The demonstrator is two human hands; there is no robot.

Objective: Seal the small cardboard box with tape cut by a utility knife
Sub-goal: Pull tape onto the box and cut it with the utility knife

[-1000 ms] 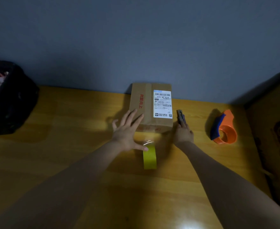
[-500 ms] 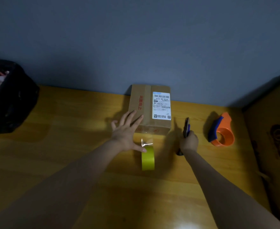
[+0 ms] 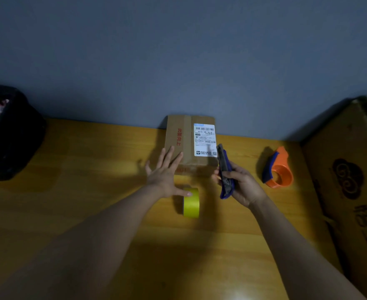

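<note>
Wooden table [image 3: 74,213] against a grey wall; right hand [image 3: 242,184] has lifted the knife [image 3: 225,169], gripping it; left hand [image 3: 167,173], fingers spread, still presses the box [image 3: 183,144]; tape [image 3: 191,202] beside it.

Dim, underexposed frame, soft overall, wide-angle bending at edges, small glare on table [image 3: 238,296] bottom, shadows falling left of objects.

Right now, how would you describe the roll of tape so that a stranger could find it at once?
Start at the small cardboard box against the blue wall, then come toward the person along the wooden table. The roll of tape stands on edge by the left hand. It alone is bright yellow; the tape dispenser at right is orange.
</note>
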